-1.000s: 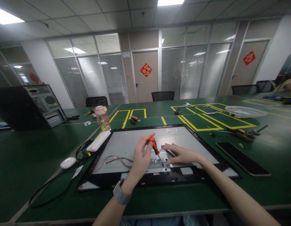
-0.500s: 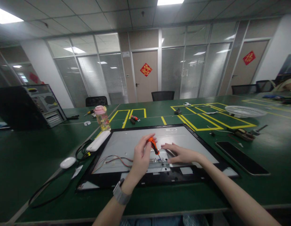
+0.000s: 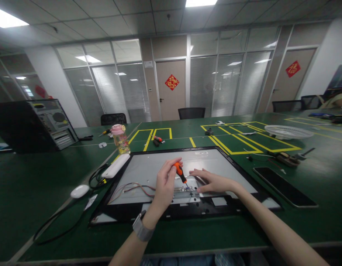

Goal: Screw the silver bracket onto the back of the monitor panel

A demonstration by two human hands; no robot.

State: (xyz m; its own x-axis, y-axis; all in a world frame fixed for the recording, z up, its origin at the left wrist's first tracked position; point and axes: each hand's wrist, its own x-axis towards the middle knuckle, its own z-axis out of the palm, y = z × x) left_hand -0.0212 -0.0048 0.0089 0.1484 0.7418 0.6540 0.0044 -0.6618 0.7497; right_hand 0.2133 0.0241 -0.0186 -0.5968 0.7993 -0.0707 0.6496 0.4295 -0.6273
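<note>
On the table [image 3: 204, 236], your left hand [image 3: 165, 183] is clamped on the screwdriver [image 3: 179, 170], tilted over the panel [image 3: 148, 162].
Tip work at the bracket [image 3: 184, 194] seems in hand; your right hand [image 3: 212, 181] lies alongside, fingers apart. The next move likely calls for a steady tip; its seating is too small to tell.

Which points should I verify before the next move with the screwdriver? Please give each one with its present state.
1. Screwdriver held by its handle: ok, the left hand grips it, tip slanting down.
2. Tip seated in a screw: cannot tell, too small to see.
3. Right hand apart from the screwdriver: ok, a narrow gap shows.
4. Panel lying on the table: ok.
5. Wires away from the tip: cannot tell fully; the visible part is left of it, the rest hidden by the left hand.
6. Bottle upright, lid on: ok.
</note>
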